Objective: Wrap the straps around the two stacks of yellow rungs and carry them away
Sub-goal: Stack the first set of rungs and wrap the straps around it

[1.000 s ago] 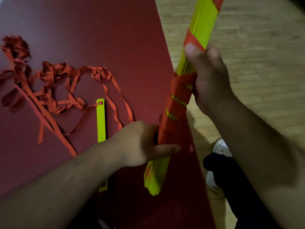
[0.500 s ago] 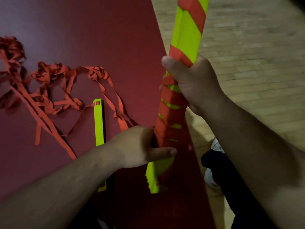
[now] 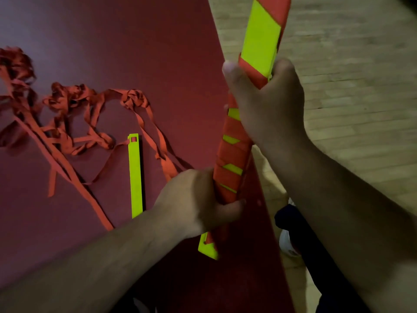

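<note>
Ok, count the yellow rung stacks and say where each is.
2. The wrapped stack is gripped by the left hand low, right hand higher. The unwrapped stack lies on the red mat, near end hidden by the forearm.

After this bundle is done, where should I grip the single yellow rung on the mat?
Probably pinch the yellow rung at its bare middle, from above, across its narrow width: it lies flat on the mat, and an orange strap meets its far end.

Surface: dark red smooth flat sheet, filling the left side, straight edge running diagonally.
Floor: pale wooden plank flooring, right of that edge.
Light: dim throughout.
</note>
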Demonstrator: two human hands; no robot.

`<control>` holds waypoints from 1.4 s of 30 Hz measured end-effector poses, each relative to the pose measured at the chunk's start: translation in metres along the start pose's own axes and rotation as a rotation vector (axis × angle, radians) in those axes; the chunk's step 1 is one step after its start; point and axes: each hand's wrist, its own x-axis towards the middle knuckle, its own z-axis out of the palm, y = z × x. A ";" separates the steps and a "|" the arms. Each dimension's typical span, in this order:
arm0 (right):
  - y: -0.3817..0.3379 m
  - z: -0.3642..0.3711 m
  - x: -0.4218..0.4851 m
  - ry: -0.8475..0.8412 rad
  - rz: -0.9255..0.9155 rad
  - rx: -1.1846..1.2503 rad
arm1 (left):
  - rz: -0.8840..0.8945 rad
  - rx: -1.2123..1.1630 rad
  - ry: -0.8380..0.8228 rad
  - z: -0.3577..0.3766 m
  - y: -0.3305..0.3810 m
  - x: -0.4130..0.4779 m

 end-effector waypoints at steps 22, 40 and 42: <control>0.008 -0.002 0.014 -0.124 0.246 0.268 | 0.039 0.273 -0.150 -0.017 -0.016 0.004; -0.005 -0.022 0.005 -0.760 0.337 0.881 | 0.189 -0.709 -0.620 -0.033 0.008 -0.001; -0.003 -0.014 0.006 -0.659 0.314 0.731 | 0.164 -0.587 -0.545 -0.029 0.001 0.001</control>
